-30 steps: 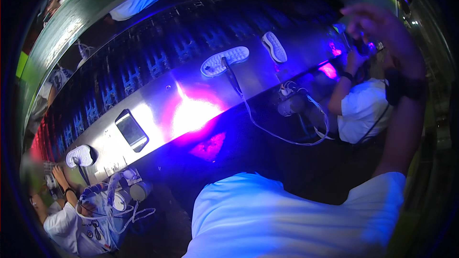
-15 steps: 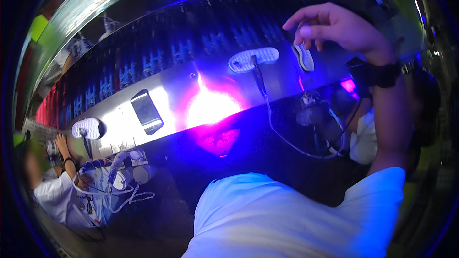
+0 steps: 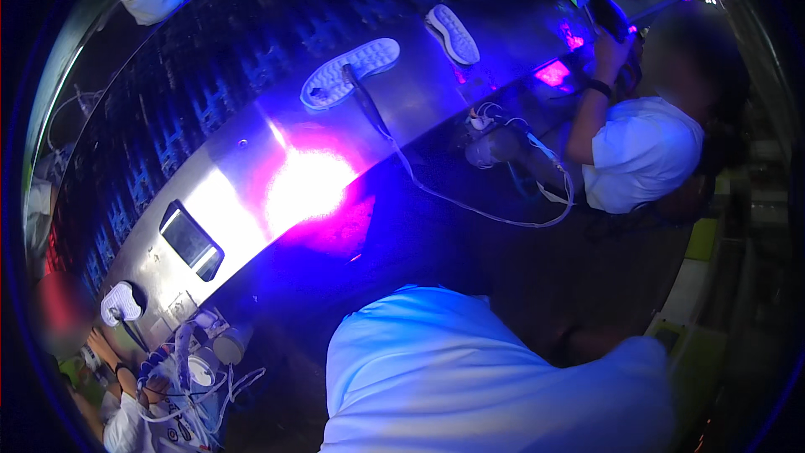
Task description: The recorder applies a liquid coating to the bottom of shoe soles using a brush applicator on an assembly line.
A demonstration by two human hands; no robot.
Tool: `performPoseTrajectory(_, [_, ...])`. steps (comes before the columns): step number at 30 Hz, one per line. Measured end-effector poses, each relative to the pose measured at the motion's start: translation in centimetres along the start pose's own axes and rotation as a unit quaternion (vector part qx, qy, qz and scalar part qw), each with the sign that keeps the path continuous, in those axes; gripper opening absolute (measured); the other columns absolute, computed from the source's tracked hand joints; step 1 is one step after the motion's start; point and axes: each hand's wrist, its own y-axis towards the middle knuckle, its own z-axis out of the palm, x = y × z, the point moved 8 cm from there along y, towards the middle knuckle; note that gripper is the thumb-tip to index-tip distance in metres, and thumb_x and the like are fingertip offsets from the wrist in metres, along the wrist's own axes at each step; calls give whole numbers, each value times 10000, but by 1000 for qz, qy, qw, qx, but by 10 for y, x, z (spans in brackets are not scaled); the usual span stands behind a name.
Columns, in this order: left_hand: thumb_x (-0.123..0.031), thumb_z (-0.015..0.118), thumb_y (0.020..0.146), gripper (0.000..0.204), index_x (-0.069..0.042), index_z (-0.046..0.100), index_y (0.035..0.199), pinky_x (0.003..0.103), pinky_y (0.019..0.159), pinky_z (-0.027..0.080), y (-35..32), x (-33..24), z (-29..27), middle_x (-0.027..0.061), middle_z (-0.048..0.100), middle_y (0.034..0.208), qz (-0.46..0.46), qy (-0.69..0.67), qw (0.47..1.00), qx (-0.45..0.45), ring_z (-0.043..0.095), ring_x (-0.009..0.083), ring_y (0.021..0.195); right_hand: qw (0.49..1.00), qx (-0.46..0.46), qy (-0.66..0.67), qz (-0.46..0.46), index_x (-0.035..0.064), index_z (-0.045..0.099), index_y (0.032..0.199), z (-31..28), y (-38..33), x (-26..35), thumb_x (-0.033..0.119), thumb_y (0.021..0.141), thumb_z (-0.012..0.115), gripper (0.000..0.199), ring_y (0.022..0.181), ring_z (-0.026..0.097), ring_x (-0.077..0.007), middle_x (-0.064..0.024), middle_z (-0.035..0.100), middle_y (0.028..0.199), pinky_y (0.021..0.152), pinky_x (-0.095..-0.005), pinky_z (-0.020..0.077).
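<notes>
My left hand is out of view. Only a dim stretch of my right forearm (image 3: 599,341) shows beside my white shirt, low over the dark area, and shadow hides its fingers. On the metal bench in front of me lies a white shoe sole (image 3: 376,59), a dark-handled brush (image 3: 362,99) resting across it. A second white sole (image 3: 453,35) lies farther right on the bench. Neither sole is touched by a hand.
A bright lamp glow (image 3: 310,184) covers the bench's middle. Left of it are a dark-framed rectangular panel (image 3: 191,240) and another sole (image 3: 120,304). A thin cable (image 3: 470,211) hangs toward a cup (image 3: 490,151). Co-workers sit at both sides; the right one holds a dark shoe (image 3: 607,17).
The view has turned, so the bench things sit farther left. My right arm has come down from above the second sole into shadow beside my body. The soles appear to lie where they were.
</notes>
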Motion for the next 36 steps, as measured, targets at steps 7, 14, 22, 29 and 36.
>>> performPoseTrajectory(7, [-172,578,980,279,-7,699,1169,413,903,544,7,6,-29,250,690,1177,36,39,997,64,686,337,1034,956,105,271,46,40,682,1223,82,-11,73,309,1006,603,355,1081,641,-245,-125,691,1230,982,-419,494])
performPoseTrajectory(14, [-173,577,979,278,-10,701,1166,415,898,547,29,19,-69,248,692,1171,77,94,986,113,688,341,1024,822,185,528,108,52,684,1218,83,-20,120,323,1011,583,356,1066,645,-254,-122,696,1211,974,-424,498])
performPoseTrajectory(22, [-174,576,978,277,-13,703,1163,417,892,549,21,24,-89,246,694,1164,124,134,961,207,691,345,1013,575,289,748,166,66,686,1212,72,-59,188,339,1016,561,358,1049,649,-265,-119,702,1188,966,-430,502])
performPoseTrajectory(29, [-176,576,977,276,-16,706,1160,419,886,552,17,18,-119,244,696,1158,148,160,932,289,693,349,1003,310,349,860,206,78,688,1207,55,-73,235,353,1021,541,363,1034,654,-274,-117,707,1169,958,-435,506])
performPoseTrajectory(36, [-177,575,975,275,-19,708,1157,421,880,554,50,-7,-148,242,698,1152,169,179,908,340,695,353,994,452,244,835,198,72,683,1218,105,-62,187,341,1025,533,363,1058,656,-281,-114,711,1166,973,-435,510])
